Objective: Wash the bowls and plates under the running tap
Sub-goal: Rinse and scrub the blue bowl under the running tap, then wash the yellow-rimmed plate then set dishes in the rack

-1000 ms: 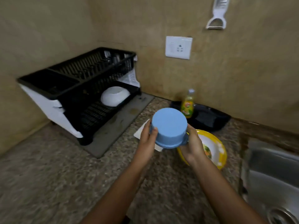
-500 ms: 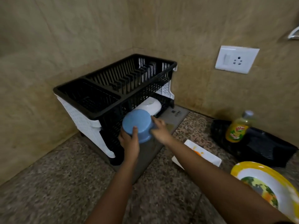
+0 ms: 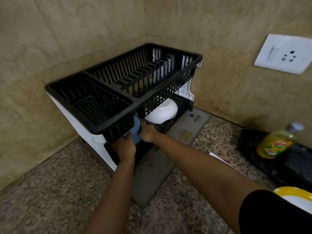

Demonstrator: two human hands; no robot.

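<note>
Both hands have carried the blue bowl (image 3: 136, 130) from mid-air into the lower tier of the black dish rack (image 3: 118, 92), centre frame. Left hand (image 3: 125, 147) and right hand (image 3: 147, 133) grip its sides beside the white bowl (image 3: 162, 112).

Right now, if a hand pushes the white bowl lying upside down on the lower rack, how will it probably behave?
The white bowl looks glossy, so probably slippery if wet. It rests rim-down, tilted on the ribbed lower shelf, so a push would likely make it slide or rock rather than roll. It seems rigid; whether ceramic or plastic, so whether fragile, cannot be told.
</note>
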